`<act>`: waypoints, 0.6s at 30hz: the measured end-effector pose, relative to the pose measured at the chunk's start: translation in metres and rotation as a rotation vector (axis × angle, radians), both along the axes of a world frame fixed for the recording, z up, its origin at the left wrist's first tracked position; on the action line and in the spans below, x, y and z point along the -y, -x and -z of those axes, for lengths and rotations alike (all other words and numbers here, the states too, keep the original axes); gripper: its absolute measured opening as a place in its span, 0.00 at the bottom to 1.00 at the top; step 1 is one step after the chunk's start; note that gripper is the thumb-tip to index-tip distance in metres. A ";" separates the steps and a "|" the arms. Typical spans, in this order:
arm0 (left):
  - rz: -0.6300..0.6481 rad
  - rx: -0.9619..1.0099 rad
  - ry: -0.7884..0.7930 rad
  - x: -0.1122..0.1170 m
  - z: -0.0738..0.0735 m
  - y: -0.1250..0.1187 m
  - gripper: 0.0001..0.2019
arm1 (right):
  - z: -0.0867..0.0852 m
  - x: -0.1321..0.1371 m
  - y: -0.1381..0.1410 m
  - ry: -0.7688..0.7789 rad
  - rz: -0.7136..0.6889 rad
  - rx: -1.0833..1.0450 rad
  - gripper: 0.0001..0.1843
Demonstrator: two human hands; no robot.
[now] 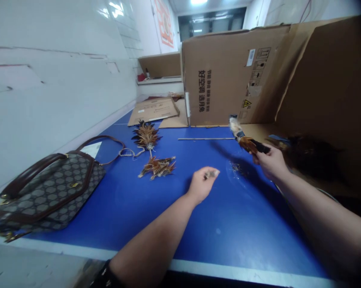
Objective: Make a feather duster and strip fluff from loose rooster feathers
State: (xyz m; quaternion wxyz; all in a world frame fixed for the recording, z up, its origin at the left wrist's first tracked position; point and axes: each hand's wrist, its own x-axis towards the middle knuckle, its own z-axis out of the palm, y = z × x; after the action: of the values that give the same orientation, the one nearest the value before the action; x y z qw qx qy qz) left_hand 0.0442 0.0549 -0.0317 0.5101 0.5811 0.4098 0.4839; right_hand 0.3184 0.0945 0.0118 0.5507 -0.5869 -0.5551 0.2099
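Observation:
My right hand (272,162) is closed around a feather bundle (246,143), brown and black along its length with a pale fluffy end pointing up and left. It is raised over the right side of the blue table. My left hand (202,186) is curled shut over the middle of the table, with a small greyish feather tuft (210,175) showing at its fingertips. Left of that hand lies a loose pile of brown feathers (158,167). Behind the pile rests a feather duster head (146,136) bound with pale string at its base.
A thin stick (206,139) lies across the blue table (222,228). Small debris (236,167) is scattered near my right hand. A patterned handbag (57,188) stands at left. Flattened cardboard (153,110) and a large carton (228,80) line the back; dark feathers (309,156) are at right.

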 end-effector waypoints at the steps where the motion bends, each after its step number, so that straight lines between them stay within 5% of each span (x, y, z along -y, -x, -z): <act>1: -0.025 0.051 0.047 0.000 -0.001 0.000 0.21 | 0.001 0.012 0.018 0.005 -0.115 -0.162 0.17; 4: -0.071 0.218 0.171 -0.001 -0.007 -0.001 0.27 | 0.003 0.047 0.068 0.111 -0.321 -0.458 0.20; 9: -0.025 0.433 0.244 0.001 -0.017 0.000 0.25 | 0.015 0.076 0.114 0.246 -0.493 -0.574 0.21; 15: 0.006 0.466 0.279 0.000 -0.019 0.002 0.25 | 0.032 0.077 0.113 0.325 -0.554 -0.386 0.19; 18: -0.053 0.435 0.272 -0.001 -0.017 0.001 0.24 | 0.032 0.074 0.100 0.283 -0.454 -0.217 0.16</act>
State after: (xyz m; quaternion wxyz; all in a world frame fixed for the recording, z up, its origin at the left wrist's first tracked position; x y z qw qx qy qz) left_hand 0.0430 0.0560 -0.0148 0.6469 0.3785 0.3669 0.5511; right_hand 0.2184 0.0205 -0.0206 0.4585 -0.4929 -0.5752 0.4648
